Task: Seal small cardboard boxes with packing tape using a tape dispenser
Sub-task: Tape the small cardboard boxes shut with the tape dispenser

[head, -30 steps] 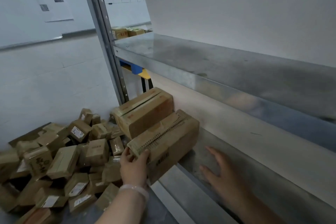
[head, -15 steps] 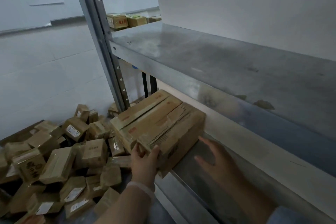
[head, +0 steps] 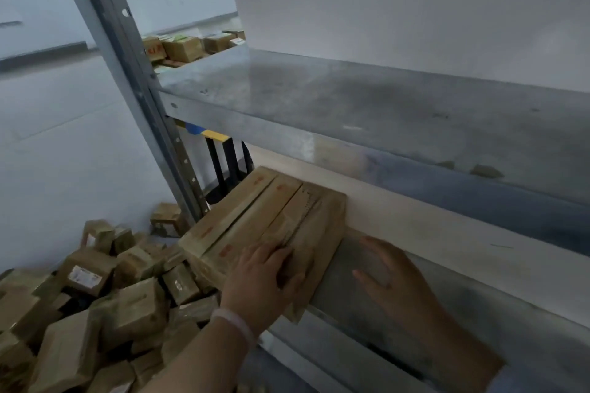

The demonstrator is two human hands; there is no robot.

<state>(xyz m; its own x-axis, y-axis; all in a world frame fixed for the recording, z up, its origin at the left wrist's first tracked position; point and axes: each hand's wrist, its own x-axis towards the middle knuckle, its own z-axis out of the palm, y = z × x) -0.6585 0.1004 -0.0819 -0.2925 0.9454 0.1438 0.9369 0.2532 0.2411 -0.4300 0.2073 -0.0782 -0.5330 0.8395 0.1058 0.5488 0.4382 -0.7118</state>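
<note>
Two long cardboard boxes lie side by side on the lower metal shelf [head: 357,322]. The left box [head: 236,220] has a taped seam and red marks. The right box [head: 322,223] lies flush against it. My left hand [head: 261,281] rests on the near end of the right box, with the fingers laid flat across its top. My right hand [head: 392,281] is open with spread fingers just above the bare shelf, to the right of that box and apart from it. No tape dispenser is in view.
A heap of small cardboard boxes [head: 95,297] covers the floor at lower left. The rack's grey upright post [head: 134,73] rises beside it. The upper shelf [head: 351,105] overhangs the lower one closely. More boxes [head: 182,48] stand far behind.
The right box has slid further onto the shelf and now lies level and flush with the left box. My left hand moved from gripping its end to lying on top.
</note>
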